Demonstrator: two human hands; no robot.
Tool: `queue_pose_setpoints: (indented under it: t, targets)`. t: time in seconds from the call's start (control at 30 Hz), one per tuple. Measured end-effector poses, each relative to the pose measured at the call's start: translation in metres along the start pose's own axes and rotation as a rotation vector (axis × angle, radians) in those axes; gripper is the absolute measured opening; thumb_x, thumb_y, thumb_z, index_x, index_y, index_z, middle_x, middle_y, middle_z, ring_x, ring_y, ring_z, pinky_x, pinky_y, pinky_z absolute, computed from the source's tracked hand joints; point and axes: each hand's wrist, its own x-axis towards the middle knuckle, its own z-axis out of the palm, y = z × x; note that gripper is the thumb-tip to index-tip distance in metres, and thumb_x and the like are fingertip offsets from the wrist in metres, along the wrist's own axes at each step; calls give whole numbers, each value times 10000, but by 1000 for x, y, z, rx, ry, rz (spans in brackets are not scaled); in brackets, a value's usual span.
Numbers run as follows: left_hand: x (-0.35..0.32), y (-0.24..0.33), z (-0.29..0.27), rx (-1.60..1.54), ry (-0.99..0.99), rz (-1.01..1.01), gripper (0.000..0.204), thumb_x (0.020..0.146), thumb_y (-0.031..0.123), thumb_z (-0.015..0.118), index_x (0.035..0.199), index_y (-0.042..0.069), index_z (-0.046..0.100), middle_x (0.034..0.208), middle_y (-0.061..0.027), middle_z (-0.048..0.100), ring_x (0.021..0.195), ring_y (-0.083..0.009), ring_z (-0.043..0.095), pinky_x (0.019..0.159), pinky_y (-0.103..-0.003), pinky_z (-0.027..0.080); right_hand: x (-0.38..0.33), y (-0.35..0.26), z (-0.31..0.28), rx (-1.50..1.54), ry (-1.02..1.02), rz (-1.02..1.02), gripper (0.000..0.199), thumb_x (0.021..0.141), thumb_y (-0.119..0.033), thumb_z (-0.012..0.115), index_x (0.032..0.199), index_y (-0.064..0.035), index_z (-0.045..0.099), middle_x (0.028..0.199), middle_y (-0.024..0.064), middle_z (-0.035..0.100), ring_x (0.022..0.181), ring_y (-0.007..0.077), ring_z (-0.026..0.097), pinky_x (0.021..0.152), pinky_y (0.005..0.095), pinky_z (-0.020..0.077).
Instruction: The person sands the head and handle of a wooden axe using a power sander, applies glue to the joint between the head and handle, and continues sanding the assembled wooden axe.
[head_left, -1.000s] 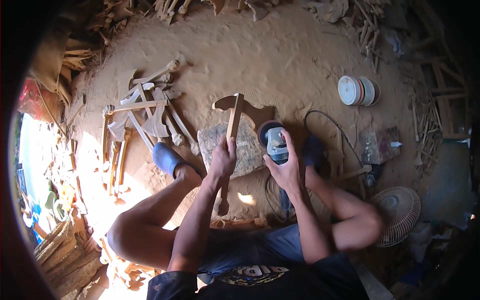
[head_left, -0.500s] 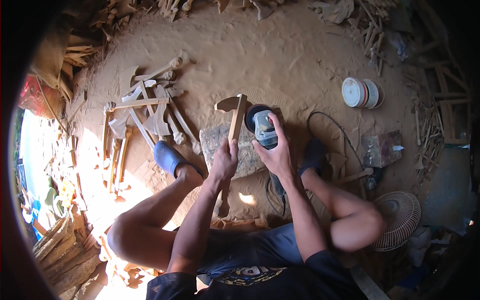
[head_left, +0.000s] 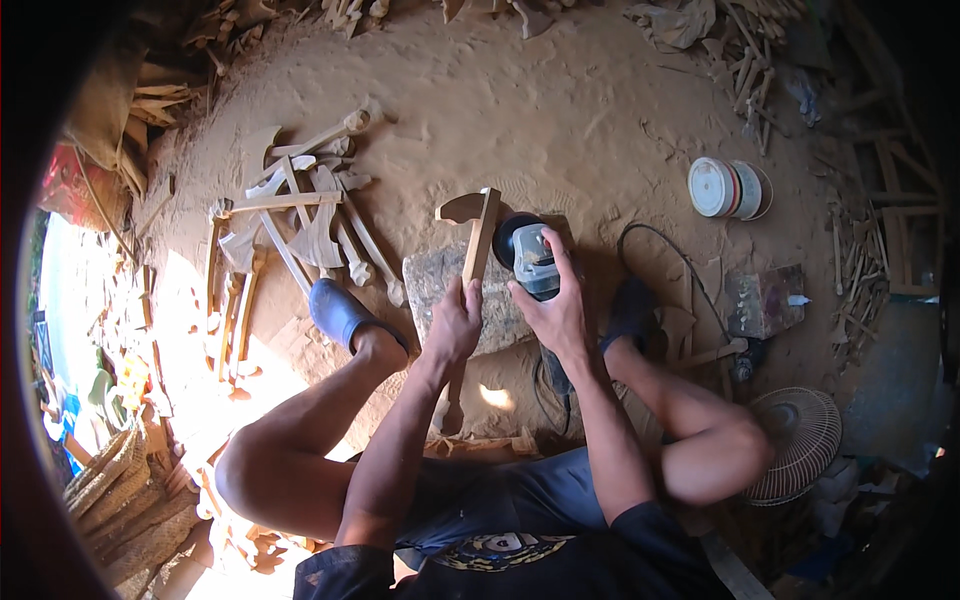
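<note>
My left hand is closed round the pale shaft of an axe-shaped wooden piece. Its curved, darker head points left near the top, and the shaft's lower end shows below my wrist. My right hand grips an angle grinder, index finger stretched along its grey body. The grinder's dark round disc is right beside the shaft; whether they touch I cannot tell. Both are held above a worn block on the ground between my feet.
Several similar axe-shaped pieces lie heaped at left. To the right are a white bucket, a stained box, a round fan guard and a dark cord on the sandy floor. Stacked sticks line the far edge.
The whole view has shifted slightly. My hands keep the same grips, with the wooden piece and the grinder almost where they were.
</note>
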Motion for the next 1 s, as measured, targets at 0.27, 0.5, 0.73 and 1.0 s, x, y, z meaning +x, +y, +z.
queue_pose_setpoints:
  t: [0.27, 0.5, 0.73, 1.0]
  targets:
    - [-1, -2, -1, -8, 23, 33, 337, 1154, 315, 560, 1105, -17, 591, 762, -329, 664, 732, -536, 694, 640, -554, 504, -14, -13, -6, 56, -52, 226, 846, 871, -119, 865, 1611, -66, 460, 1436, 213, 665, 1287, 282, 668, 1117, 397, 516]
    - [0, -1, 0, 4, 8, 3, 327, 1153, 307, 562, 1097, -14, 585, 752, -306, 665, 691, -485, 695, 632, -535, 506, -31, -2, -23, -65, -112, 273, 865, 854, -177, 858, 1623, -145, 463, 1389, 229, 705, 1249, 370, 717, 1060, 438, 561]
    - [0, -2, 0, -2, -14, -19, 368, 1174, 355, 511, 1093, 4, 585, 727, -246, 631, 644, -384, 641, 642, -497, 490, -26, -7, -25, -21, 72, 153, 785, 868, -127, 860, 1566, -61, 507, 1333, 192, 728, 1218, 267, 711, 1070, 389, 546]
    - [-1, 1, 1, -5, -5, -6, 352, 1160, 310, 545, 1085, -32, 581, 741, -312, 653, 684, -465, 695, 643, -525, 506, -10, 3, -12, 119, -2, 97, 890, 885, -94, 840, 1655, -41, 399, 1581, 204, 574, 1433, 273, 590, 1202, 405, 462]
